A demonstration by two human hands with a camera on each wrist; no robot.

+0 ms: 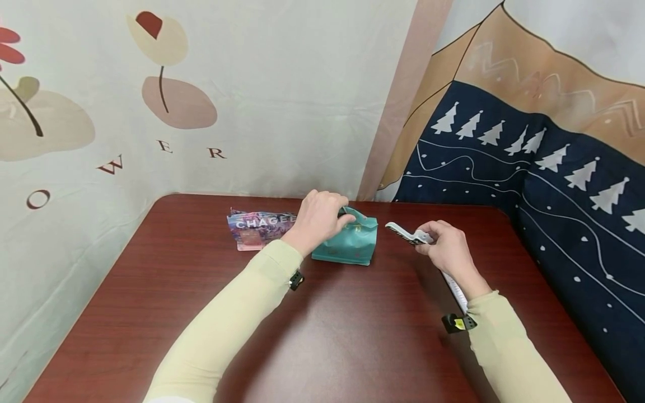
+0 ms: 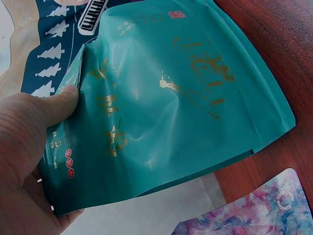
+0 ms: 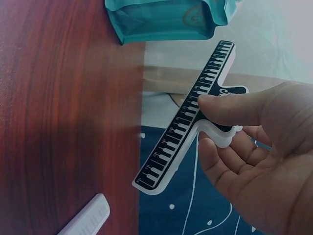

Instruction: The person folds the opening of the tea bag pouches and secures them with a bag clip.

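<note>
My left hand (image 1: 321, 218) pinches the folded top edge of a teal pouch (image 1: 347, 244) with gold lettering, which stands at the back of the table. In the left wrist view the thumb presses on the near side of the teal bag (image 2: 171, 98). Right of it, my right hand (image 1: 447, 250) holds a piano-keyboard clip (image 3: 188, 117) between thumb and fingers, raised above the table. The clip has a long black-and-white key strip and a white back. Its strip points toward the teal pouch, a short gap apart.
A pink-and-purple CHAGEE pouch (image 1: 257, 230) stands left of the teal one, partly hidden by my left hand. A second long white clip (image 1: 455, 291) lies on the brown table (image 1: 383, 336) beneath my right wrist. Patterned cloth (image 1: 282, 101) hangs behind the table.
</note>
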